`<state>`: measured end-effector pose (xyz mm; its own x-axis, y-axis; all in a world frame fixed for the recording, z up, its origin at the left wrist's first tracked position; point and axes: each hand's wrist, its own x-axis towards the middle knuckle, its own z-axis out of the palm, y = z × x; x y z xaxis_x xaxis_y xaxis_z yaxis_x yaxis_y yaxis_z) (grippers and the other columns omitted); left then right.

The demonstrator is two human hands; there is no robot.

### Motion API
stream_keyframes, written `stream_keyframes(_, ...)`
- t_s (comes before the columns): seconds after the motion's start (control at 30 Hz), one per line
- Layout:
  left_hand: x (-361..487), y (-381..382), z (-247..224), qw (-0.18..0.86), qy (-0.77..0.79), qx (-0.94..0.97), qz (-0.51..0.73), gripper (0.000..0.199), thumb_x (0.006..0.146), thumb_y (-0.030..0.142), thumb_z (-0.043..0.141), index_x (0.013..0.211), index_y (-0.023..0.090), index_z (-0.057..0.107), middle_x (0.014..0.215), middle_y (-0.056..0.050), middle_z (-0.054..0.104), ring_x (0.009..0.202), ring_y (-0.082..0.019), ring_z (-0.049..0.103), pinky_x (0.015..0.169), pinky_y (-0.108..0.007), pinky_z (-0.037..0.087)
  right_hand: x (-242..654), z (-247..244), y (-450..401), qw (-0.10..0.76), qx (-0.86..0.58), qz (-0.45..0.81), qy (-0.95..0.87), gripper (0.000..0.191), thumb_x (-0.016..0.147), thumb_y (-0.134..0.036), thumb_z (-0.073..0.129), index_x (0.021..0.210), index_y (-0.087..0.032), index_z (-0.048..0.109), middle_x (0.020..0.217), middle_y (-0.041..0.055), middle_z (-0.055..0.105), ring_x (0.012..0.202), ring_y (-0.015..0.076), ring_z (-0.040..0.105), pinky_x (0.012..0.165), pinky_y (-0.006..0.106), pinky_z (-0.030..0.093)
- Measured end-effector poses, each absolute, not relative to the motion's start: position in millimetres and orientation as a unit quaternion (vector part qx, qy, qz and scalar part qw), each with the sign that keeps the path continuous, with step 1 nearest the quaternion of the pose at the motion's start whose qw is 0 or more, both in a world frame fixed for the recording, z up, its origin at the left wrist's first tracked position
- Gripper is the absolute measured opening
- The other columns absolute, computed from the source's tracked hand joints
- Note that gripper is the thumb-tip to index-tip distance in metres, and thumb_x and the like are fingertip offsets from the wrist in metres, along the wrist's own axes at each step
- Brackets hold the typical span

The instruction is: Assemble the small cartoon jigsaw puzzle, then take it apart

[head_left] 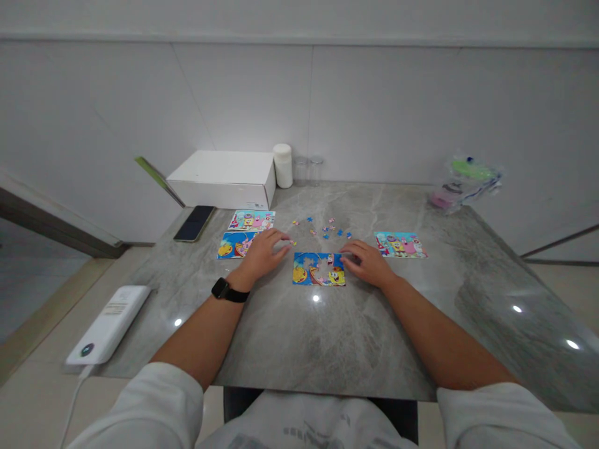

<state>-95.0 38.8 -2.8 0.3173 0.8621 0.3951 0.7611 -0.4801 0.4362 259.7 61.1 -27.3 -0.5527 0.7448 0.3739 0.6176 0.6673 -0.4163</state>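
Observation:
A partly filled jigsaw puzzle [336,277] with blue edges and yellow cartoon figures lies flat in front of me, with gaps in its middle. My right hand [369,263] is at its right edge, fingers spread, fingertips at the upper right corner. To the puzzle's left, my left hand [266,255] hovers over the table with thumb and index finger apart. A small yellowish puzzle piece [293,242] lies just beyond those fingertips. Several loose pieces [340,232] are scattered behind the puzzle. My left hand partly hides a blue picture card [226,248].
Another picture card [251,219] lies behind the blue one, and a third card [400,245] is at right. A phone [194,223], white box [219,171], white bottle [283,166], two glasses [316,171], plastic bag [463,184] and white power bank [110,324] surround the work area.

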Motion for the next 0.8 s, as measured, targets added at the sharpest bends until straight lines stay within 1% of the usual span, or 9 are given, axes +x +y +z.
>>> stream_keyframes(0.1,-101,45,-10,0.042,0.548,0.768,0.329,0.022,0.099,0.028,0.057,0.117,0.022,0.067,0.112,-0.009,0.07,0.111,-0.025,0.063,0.103,-0.044,0.05,263,-33,67,0.309,-0.416,0.098,-0.85,0.021,0.099,-0.031,0.058,0.113,-0.022,0.072,0.113,0.0106,0.071,0.084,0.0216,0.067,0.083,0.039,0.057)
stream_keyframes(0.23,-99,50,-22,0.026,0.568,0.767,0.298,0.025,0.096,0.025,0.058,0.118,0.022,0.069,0.114,-0.01,0.07,0.111,-0.028,0.063,0.101,-0.046,0.05,266,-36,75,0.344,-0.426,0.067,-0.834,0.022,0.098,-0.024,0.054,0.113,-0.022,0.071,0.105,0.0101,0.071,0.093,0.0241,0.067,0.087,0.04,0.055)
stream_keyframes(0.3,-95,51,-26,0.028,0.573,0.771,0.277,0.024,0.095,0.025,0.059,0.117,0.023,0.07,0.114,-0.01,0.07,0.109,-0.028,0.064,0.099,-0.046,0.05,267,-36,77,0.354,-0.438,0.057,-0.825,0.023,0.097,-0.021,0.053,0.113,-0.022,0.071,0.103,0.0097,0.071,0.091,0.0236,0.067,0.087,0.039,0.055)
stream_keyframes(0.47,-81,54,-30,0.023,0.576,0.774,0.262,0.023,0.098,0.029,0.057,0.115,0.023,0.071,0.109,-0.01,0.071,0.108,-0.028,0.064,0.095,-0.047,0.049,268,-40,78,0.362,-0.457,0.049,-0.811,0.026,0.096,-0.019,0.052,0.112,-0.023,0.072,0.1,0.0088,0.07,0.081,0.0219,0.064,0.083,0.038,0.055)
stream_keyframes(0.6,-78,57,-31,0.012,0.574,0.778,0.257,0.022,0.098,0.03,0.057,0.111,0.023,0.072,0.108,-0.01,0.071,0.105,-0.029,0.064,0.092,-0.047,0.049,268,-41,79,0.362,-0.469,0.046,-0.805,0.027,0.094,-0.018,0.052,0.111,-0.023,0.073,0.099,0.0084,0.07,0.079,0.022,0.064,0.083,0.038,0.054)
stream_keyframes(0.8,-78,57,-30,0.005,0.574,0.78,0.25,0.016,0.094,0.025,0.06,0.102,0.024,0.073,0.106,-0.009,0.07,0.104,-0.029,0.064,0.09,-0.046,0.049,265,-41,80,0.355,-0.471,0.029,-0.807,0.026,0.094,-0.017,0.052,0.11,-0.022,0.072,0.1,0.0088,0.07,0.083,0.0221,0.065,0.084,0.037,0.054)
